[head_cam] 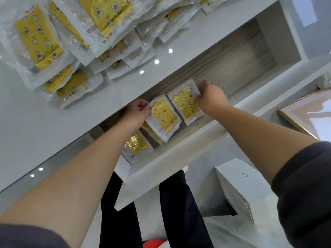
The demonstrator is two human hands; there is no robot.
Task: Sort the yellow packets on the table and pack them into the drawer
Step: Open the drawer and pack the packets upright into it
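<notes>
The pile (71, 42) of yellow packets sprawls loose and overlapping on the tabletop (26, 131), well apart from the hands, so most of the sorting looks not yet done. Below its edge the drawer (179, 153) stands pulled out, which lets both arms reach down into it from the front.

The left grip (137, 112) is curled, thumb over fingers, pinching the near-left edge of the left packet (163, 116). Holding it by the clear margin keeps the packet flat and lets it be slid square. It lies yellow face up and overlaps a third packet (152, 132), which is mostly covered. A fourth packet (137, 144) lies nearer the drawer's left end, partly under the left forearm. The row seems to be built from the left end, each packet shingled on the last to save room.

The right packet (187, 102) lies just beside the left one, its edge close to it, also face up. The right grip (211, 98) is closed at its far right corner, back of the hand upward; the fingertips are blurred, so I judge a pinch rather than see it plainly. Both forearms stretch forward, bare to the pushed-up dark sleeves, wrists bent down into the drawer.

To the right the drawer's floor is bare, leaving space for more. Beyond the right arm a white box (238, 185) sits on the floor, and a frame (304, 111) lies further right
</notes>
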